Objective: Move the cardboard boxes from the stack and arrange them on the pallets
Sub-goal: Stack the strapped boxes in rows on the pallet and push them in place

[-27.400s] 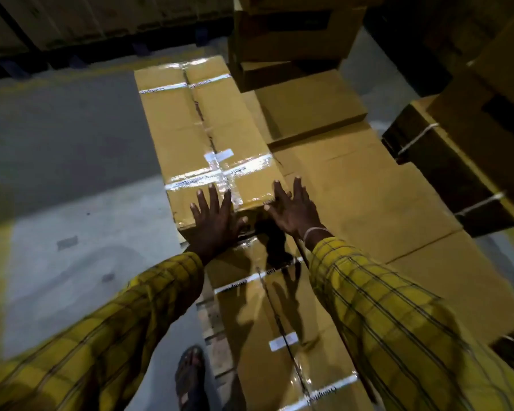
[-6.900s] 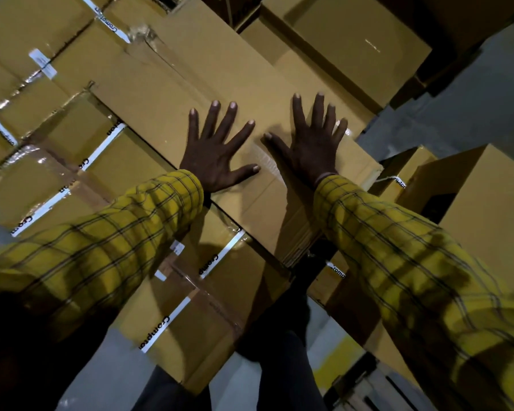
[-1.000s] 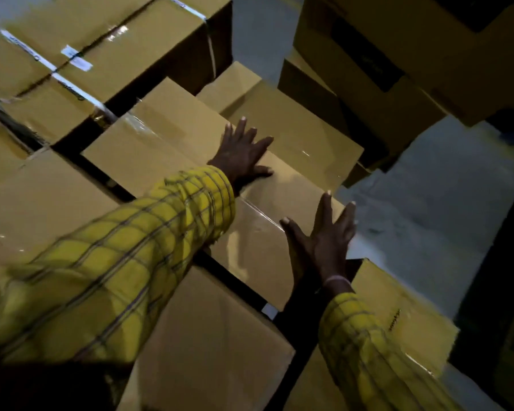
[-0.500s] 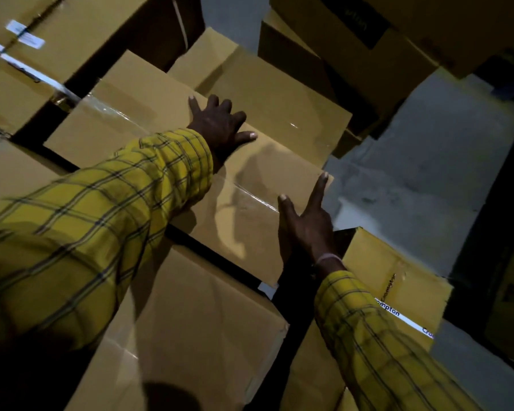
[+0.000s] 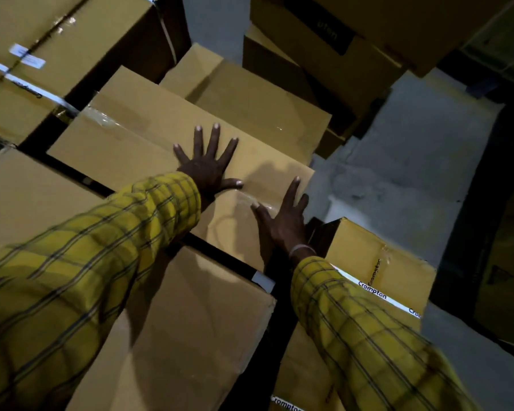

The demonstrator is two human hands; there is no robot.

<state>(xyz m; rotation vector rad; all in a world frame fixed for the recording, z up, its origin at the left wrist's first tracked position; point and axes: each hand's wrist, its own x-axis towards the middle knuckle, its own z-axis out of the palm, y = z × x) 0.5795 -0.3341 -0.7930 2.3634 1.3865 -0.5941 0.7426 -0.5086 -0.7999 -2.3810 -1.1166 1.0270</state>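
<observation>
A long brown cardboard box (image 5: 149, 143) lies flat in the middle of the head view, sealed with clear tape. My left hand (image 5: 209, 166) presses flat on its top with the fingers spread wide. My right hand (image 5: 284, 221) rests flat on the box's near right corner, fingers straight. Both sleeves are yellow check. A nearer box (image 5: 190, 327) sits just below, with a dark gap between the two. No pallet shows under the boxes.
Taped boxes (image 5: 42, 63) are stacked at the upper left, and another flat box (image 5: 258, 105) lies beyond the pressed one. A lower box with printed tape (image 5: 377, 271) sits at the right. Tall boxes (image 5: 353, 40) stand top right above grey concrete floor (image 5: 413, 161).
My left hand has slid right along the box top and spread its fingers. My right hand has shifted up onto the box's corner. The view has tilted slightly.
</observation>
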